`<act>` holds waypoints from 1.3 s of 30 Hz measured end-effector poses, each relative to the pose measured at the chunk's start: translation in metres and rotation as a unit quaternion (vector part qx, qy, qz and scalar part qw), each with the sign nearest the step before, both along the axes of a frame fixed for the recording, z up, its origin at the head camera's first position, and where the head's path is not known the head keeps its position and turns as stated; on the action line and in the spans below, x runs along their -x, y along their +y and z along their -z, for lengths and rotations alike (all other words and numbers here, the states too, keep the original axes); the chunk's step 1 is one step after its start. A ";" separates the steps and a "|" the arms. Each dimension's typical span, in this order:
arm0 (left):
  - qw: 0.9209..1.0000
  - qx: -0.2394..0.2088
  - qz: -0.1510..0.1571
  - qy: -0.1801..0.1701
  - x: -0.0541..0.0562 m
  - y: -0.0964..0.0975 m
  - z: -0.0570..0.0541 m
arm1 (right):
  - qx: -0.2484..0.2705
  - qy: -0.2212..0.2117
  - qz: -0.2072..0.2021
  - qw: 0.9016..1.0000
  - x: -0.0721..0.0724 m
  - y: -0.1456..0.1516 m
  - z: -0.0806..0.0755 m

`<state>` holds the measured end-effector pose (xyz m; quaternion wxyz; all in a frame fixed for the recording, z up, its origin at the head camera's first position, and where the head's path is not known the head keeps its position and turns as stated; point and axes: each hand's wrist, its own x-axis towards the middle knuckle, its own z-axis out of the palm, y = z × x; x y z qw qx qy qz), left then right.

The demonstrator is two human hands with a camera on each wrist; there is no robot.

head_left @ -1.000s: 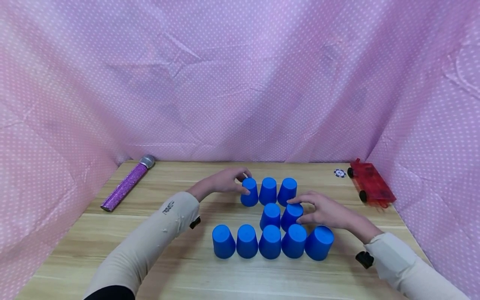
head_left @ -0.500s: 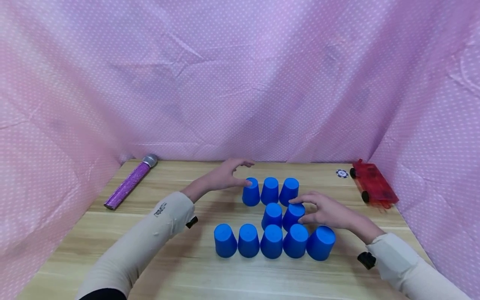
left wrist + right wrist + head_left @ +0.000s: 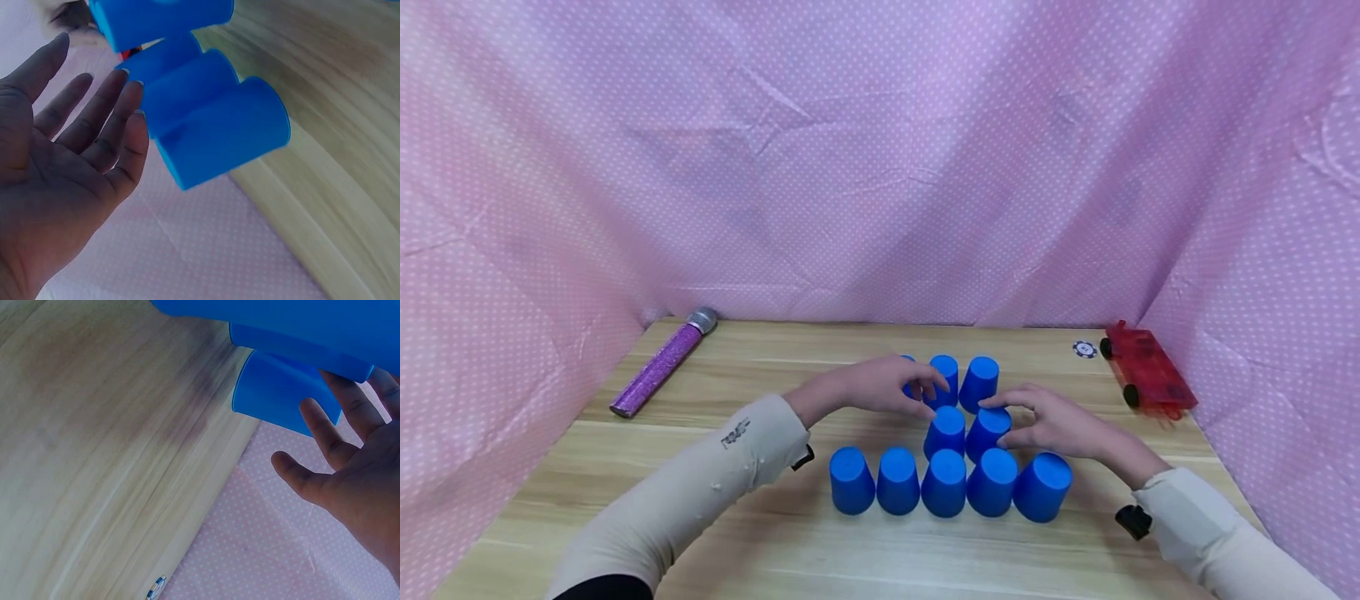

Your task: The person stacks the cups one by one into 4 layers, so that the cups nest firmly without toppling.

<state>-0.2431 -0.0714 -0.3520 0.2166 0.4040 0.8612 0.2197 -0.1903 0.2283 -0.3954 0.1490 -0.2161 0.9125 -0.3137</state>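
Observation:
Several upside-down blue cups stand in three rows on the wooden table. My left hand point(image 3: 883, 387), fingers loosely bent and holding nothing, hovers over the left back-row cup point(image 3: 907, 360). Its thumb tip is right at the top of the left middle-row cup point(image 3: 945, 433). The left wrist view shows that palm point(image 3: 62, 169) facing the cups, its fingertips overlapping the back-row cups point(image 3: 225, 134). My right hand point(image 3: 1052, 423) holds the right middle-row cup point(image 3: 987, 433) between thumb and fingers. In the right wrist view its outer fingers point(image 3: 322, 434) are spread off the cup.
The front row of cups point(image 3: 897, 482) stands nearest me. A purple glitter microphone point(image 3: 658, 367) lies at the left, a poker chip point(image 3: 1084, 349) at the back right. Beside it is a red toy car point(image 3: 1150, 367). Pink dotted cloth point(image 3: 880, 167) hangs around the table.
My left hand has let go of the left back-row cup, risen off it and moved right and nearer, towards the middle row. The right hand has kept its place at its cup.

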 end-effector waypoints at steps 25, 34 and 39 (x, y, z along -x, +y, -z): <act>0.999 0.017 0.023 -0.034 0.001 0.011 0.031 | 0.011 -0.004 -0.008 1.000 0.000 0.000 0.001; 0.999 0.013 0.022 -0.033 0.000 0.013 0.031 | 0.012 -0.004 -0.008 1.000 -0.001 0.001 0.002; 0.999 0.010 0.024 -0.029 0.001 0.014 0.033 | 0.009 -0.004 -0.005 1.000 0.000 0.001 0.002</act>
